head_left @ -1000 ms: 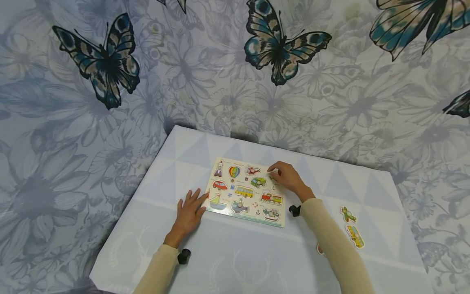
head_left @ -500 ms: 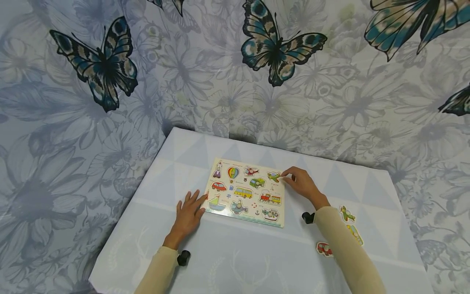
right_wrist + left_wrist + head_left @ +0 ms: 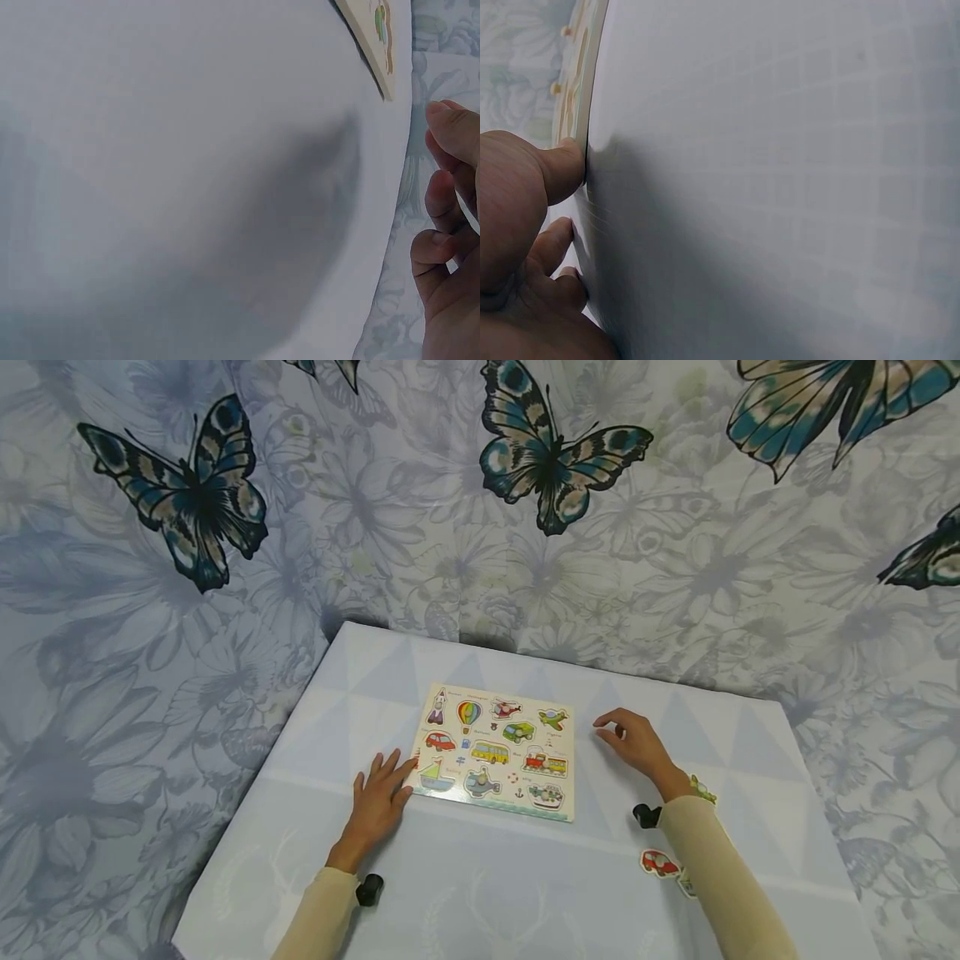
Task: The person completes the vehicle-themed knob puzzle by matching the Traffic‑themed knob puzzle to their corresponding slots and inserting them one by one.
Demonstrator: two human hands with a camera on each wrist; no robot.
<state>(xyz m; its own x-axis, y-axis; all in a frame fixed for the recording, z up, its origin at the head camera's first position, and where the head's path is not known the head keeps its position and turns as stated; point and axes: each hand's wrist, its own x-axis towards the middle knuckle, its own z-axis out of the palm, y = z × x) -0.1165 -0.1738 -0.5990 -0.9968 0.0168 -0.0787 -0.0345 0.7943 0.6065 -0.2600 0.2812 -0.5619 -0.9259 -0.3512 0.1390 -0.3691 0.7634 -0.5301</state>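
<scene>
The wooden peg puzzle board point(image 3: 525, 810) lies flat on the table, with vehicle pieces on it, among them a green plane point(image 3: 552, 719), a yellow bus point(image 3: 490, 752) and a red train point(image 3: 545, 763). My left hand point(image 3: 377, 802) rests at the board's left edge, fingers spread; in the left wrist view its thumb point(image 3: 562, 169) touches the board's side. My right hand point(image 3: 636, 743) hovers to the right of the board, fingers loosely bent, holding nothing. Beneath the right forearm, a red car-like piece point(image 3: 659, 862) and a green piece point(image 3: 702, 790) are partly visible on the table.
A pale patterned cloth covers the table point(image 3: 480, 868). Its back edge stands close to a butterfly-print wall covering point(image 3: 420, 543). Another loose piece point(image 3: 686, 884) peeks out by the right sleeve.
My right hand has let go of the green plane piece at the board's top right corner and drawn away to the right. My left hand has stayed at the board's edge.
</scene>
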